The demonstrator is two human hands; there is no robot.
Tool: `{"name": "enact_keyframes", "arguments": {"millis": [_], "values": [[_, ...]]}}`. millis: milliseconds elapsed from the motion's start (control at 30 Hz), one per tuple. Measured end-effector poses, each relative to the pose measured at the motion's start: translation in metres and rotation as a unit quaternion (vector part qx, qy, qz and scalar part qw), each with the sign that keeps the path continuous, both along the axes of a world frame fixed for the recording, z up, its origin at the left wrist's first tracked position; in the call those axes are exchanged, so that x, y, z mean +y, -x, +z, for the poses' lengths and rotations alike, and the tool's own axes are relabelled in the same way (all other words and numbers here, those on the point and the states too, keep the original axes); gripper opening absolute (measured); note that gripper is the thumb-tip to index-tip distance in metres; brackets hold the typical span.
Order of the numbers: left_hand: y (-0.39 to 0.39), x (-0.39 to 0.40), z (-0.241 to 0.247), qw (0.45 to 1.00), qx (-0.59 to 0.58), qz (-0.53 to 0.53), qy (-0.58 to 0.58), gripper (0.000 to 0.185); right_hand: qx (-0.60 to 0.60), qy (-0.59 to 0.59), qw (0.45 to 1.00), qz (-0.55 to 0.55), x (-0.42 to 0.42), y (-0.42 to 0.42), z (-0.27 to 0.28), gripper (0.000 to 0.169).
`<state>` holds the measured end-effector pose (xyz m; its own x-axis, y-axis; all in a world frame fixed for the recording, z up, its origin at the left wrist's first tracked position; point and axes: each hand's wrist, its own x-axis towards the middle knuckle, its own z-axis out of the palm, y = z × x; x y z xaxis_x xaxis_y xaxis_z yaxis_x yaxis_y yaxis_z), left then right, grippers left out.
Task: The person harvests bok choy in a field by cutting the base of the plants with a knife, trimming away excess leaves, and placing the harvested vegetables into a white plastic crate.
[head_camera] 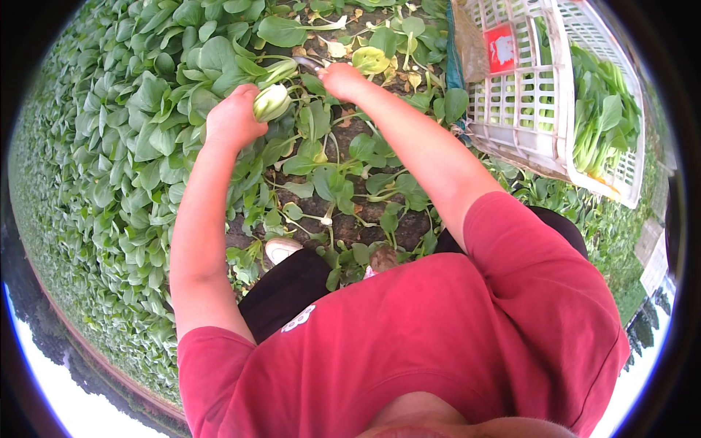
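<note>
My left hand [234, 117] is closed around a head of bok choy [272, 103], its pale cut-looking base facing right. Just above it, the stem of another bok choy plant [280, 72] leans out from the dense row. The fist of my right hand [342, 82] grips a small curved knife [308, 63], most of whose handle is hidden by the fingers. The metal blade lies against or very close to the base of that second plant; contact cannot be told for sure.
Thick bok choy plants [148, 131] fill the left side. Loose leaves [328, 183] and yellowed leaves [372, 59] litter the soil in front of me. At upper right a white plastic crate [520, 139] lies tilted, with harvested bok choy [602, 117] inside. My shoe [282, 249] rests among the leaves.
</note>
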<state>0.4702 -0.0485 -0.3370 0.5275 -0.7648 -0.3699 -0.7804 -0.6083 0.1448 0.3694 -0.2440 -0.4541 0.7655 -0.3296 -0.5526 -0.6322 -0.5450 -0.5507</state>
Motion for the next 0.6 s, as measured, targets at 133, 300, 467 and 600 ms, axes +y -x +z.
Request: {"name": "enact_keyframes", "arguments": {"millis": [133, 300, 467, 600], "values": [[-0.008, 0.007, -0.007, 0.999, 0.014, -0.002, 0.031, 0.06, -0.022, 0.06, 0.996, 0.06, 0.01, -0.011, -0.009, 0.037], [-0.015, 0.031, -0.005, 0.978, 0.124, 0.102, 0.136, 0.066, 0.017, -0.075, 0.996, -0.033, -0.007, 0.015, 0.007, 0.038], [-0.016, 0.065, 0.009, 0.883, 0.337, 0.174, 0.277, 0.067, -0.155, -0.109, 0.979, -0.074, -0.01, 0.027, 0.058, 0.045], [-0.004, 0.073, 0.044, 0.821, 0.437, 0.18, 0.322, 0.071, -0.271, -0.415, 0.855, -0.155, 0.002, 0.028, 0.091, 0.059]]}}
